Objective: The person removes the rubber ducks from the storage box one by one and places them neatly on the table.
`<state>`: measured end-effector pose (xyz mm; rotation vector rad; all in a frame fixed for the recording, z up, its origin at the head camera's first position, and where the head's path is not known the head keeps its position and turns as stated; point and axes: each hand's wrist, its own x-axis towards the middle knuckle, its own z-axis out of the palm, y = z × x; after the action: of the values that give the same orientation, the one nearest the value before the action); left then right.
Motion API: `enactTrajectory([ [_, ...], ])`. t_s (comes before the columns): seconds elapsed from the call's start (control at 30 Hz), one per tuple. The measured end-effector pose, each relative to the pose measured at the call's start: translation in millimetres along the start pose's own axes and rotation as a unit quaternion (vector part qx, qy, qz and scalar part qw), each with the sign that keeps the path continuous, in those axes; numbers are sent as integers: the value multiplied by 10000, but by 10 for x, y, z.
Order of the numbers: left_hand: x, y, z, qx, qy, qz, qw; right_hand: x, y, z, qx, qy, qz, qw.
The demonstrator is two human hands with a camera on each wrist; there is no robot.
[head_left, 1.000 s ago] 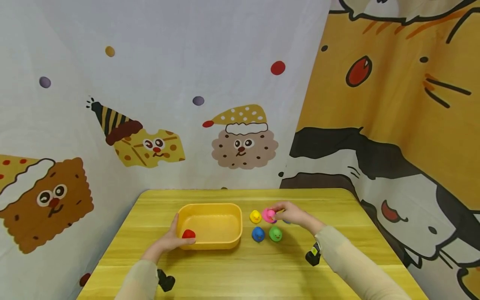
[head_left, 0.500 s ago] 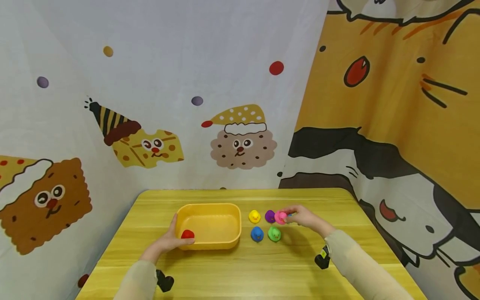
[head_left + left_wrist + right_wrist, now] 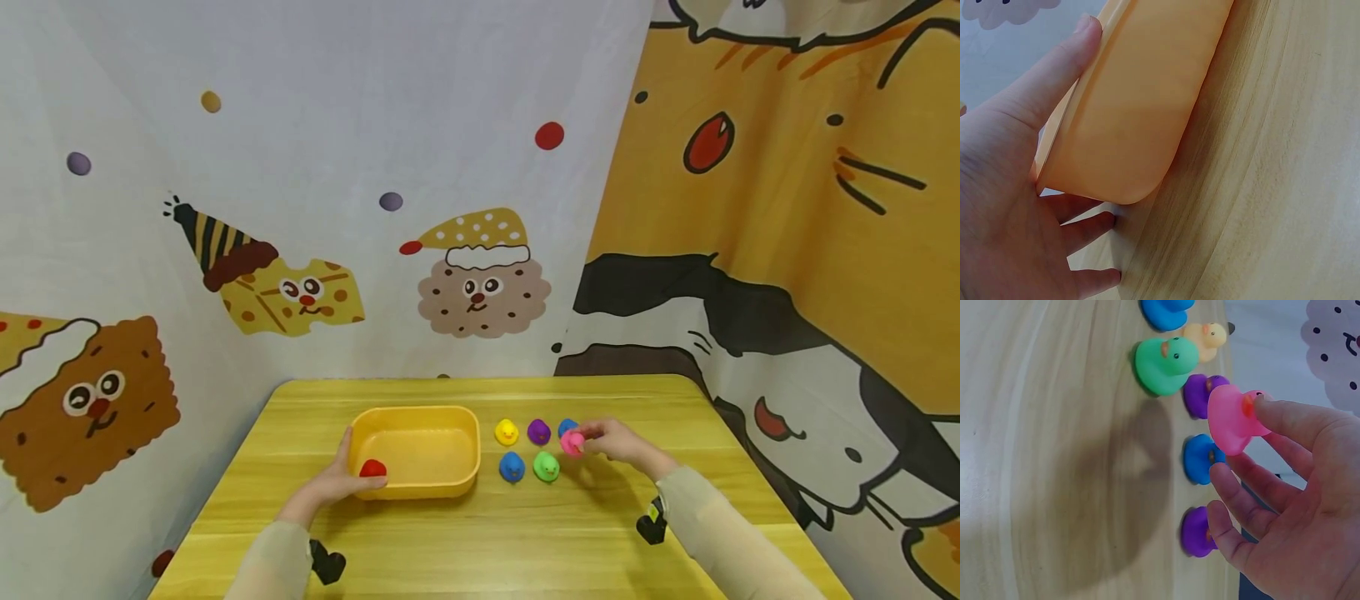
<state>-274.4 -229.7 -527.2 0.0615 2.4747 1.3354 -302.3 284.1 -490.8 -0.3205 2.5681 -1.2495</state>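
My left hand (image 3: 328,483) grips the near-left corner of a yellow plastic basin (image 3: 441,492). In the left wrist view its thumb lies along the rim of the basin (image 3: 1129,119). Inside the basin, beside that thumb, sits a red object (image 3: 372,468), partly hidden. With thumb and fingers my right hand (image 3: 622,442) pinches a pink rubber duck (image 3: 572,442), held above the table. Just behind it stands a blue duck (image 3: 567,426), partly covered. The right wrist view also shows a purple duck (image 3: 1196,532) near my lower fingers, which the hand hides from the head view.
Left of the pink duck, other rubber ducks stand on the wooden table (image 3: 480,550): yellow (image 3: 506,432), purple (image 3: 538,431), blue (image 3: 512,467) and green (image 3: 546,467). A printed curtain (image 3: 315,125) hangs along the table's back and right side.
My right hand has carried the pink duck to the right and slightly nearer, from in front of the purple duck to in front of the blue one. The left hand keeps its grip.
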Motion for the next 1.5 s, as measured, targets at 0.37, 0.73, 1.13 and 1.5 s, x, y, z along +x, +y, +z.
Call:
enactTrajectory([
  [0.37,-8,19,0,-7,-8,27,10000,-41,165,69,52,70,454,9989],
  [0.73,6,7,7,9,-12,120,9999,-49,255,131,133,29,288,9995],
  [1.13,-3,22,8,43,5,-3,10000,-25,334,148,63,-16,164,9998],
  [1.5,-2,30,5,62,15,-8,10000,-32,383,185,199,-76,124,9997],
])
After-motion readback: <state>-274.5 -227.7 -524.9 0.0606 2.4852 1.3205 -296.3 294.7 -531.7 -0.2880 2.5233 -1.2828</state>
